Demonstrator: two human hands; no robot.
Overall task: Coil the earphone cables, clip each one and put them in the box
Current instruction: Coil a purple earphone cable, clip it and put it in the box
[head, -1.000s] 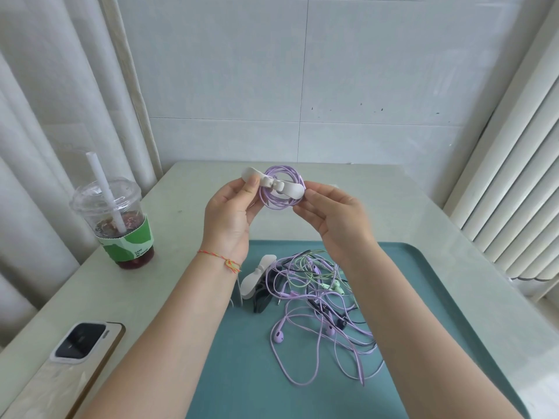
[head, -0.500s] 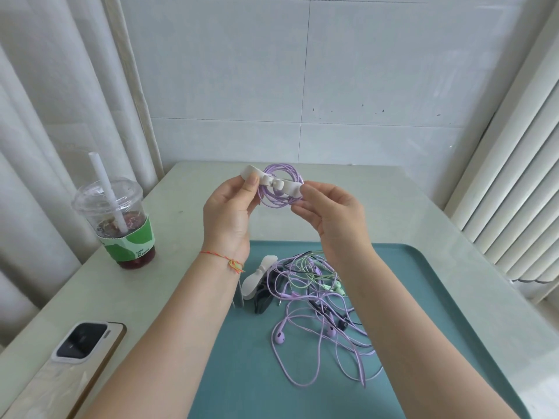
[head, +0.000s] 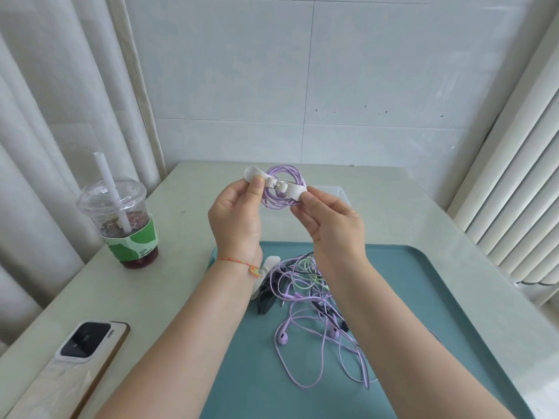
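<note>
Coiled purple cable (head: 282,189) and white clip (head: 290,189) unchanged between left hand (head: 236,219) and right hand (head: 332,225).

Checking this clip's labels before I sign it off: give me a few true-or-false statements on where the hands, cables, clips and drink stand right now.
1. Both hands hold one white clip across a coiled purple cable. True.
2. The left hand rests flat on the tray. False: it is raised, pinching the clip's left end.
3. Loose cables lie tangled on the teal tray. True.
4. The drink cup stands on the tray. False: it stands on the table, left of the tray.
5. The right hand is empty. False: it pinches the clip's right end.
</note>
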